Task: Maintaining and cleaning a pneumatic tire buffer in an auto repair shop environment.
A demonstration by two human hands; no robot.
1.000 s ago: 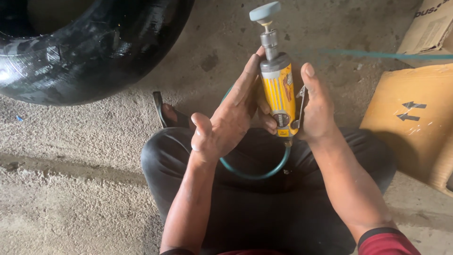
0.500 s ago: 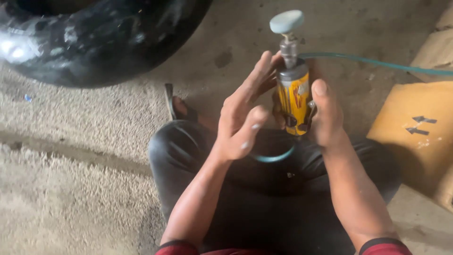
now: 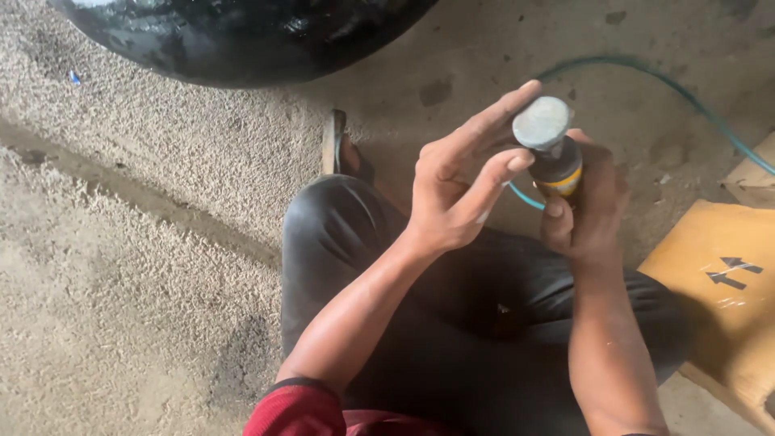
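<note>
The yellow-and-black handheld air grinder with its round grey grinding head (image 3: 546, 129) stood upright, head pointed at the camera, above the person's lap. The right hand (image 3: 585, 214) was clenched round its body; the left hand (image 3: 456, 190) had its fingers (image 3: 492, 121) spread, tips resting against the head. It looked like a check or fitting of the head. A thin teal air hose (image 3: 686, 93) trailed across the concrete floor (image 3: 161, 202), a black rubber tyre (image 3: 242, 40) beyond, a brown cardboard box (image 3: 718, 291) on the right.
</note>
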